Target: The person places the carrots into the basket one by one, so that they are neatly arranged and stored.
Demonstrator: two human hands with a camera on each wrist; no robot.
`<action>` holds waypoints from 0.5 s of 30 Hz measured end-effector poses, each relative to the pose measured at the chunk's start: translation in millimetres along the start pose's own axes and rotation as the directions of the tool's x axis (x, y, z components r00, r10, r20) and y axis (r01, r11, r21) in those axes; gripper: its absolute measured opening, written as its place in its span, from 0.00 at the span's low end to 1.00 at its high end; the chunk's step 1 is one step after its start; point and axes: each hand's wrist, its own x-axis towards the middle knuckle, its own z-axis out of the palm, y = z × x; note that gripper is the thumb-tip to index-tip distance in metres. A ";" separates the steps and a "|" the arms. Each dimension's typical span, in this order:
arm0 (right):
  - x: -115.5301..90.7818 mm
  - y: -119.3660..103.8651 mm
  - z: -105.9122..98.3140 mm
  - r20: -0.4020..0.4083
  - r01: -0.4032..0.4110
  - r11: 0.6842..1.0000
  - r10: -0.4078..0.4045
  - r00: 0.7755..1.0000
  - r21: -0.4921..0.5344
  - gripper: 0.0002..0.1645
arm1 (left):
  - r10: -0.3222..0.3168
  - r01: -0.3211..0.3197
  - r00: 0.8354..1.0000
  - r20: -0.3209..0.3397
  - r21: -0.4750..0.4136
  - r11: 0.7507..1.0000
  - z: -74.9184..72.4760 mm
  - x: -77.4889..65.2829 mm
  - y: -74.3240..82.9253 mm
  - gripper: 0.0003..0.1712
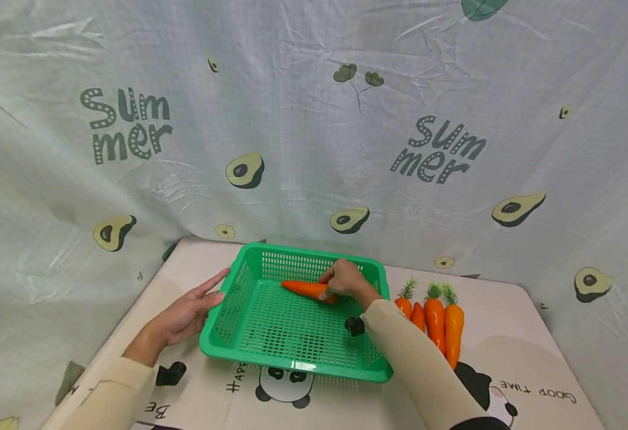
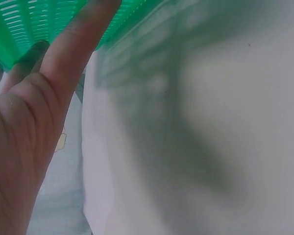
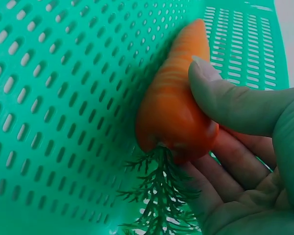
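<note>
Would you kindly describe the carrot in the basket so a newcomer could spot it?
Find the green basket on the table. Inside it, the right hand holds an orange carrot, its tip pointing left. Unlike the other carrots lying on the table to the basket's right, it alone is inside the basket.

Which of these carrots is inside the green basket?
The carrot gripped by the right hand; the four others lie outside the basket, on the table to its right.
</note>
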 end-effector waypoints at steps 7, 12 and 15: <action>-3.6 -1.1 0.8 -0.018 0.008 1.000 -0.009 1.000 -0.023 0.20 | -0.006 0.007 1.000 -0.006 0.011 1.000 1.8 0.7 1.0 0.44; -3.0 -0.3 1.9 -0.023 -0.008 1.000 0.007 1.000 -0.017 0.20 | -0.006 0.006 1.000 -0.008 0.022 1.000 2.8 0.8 1.9 0.44; -2.7 -0.9 1.0 -0.027 -0.005 1.000 0.005 1.000 -0.016 0.19 | -0.012 0.013 1.000 -0.018 0.023 1.000 3.6 0.4 2.6 0.44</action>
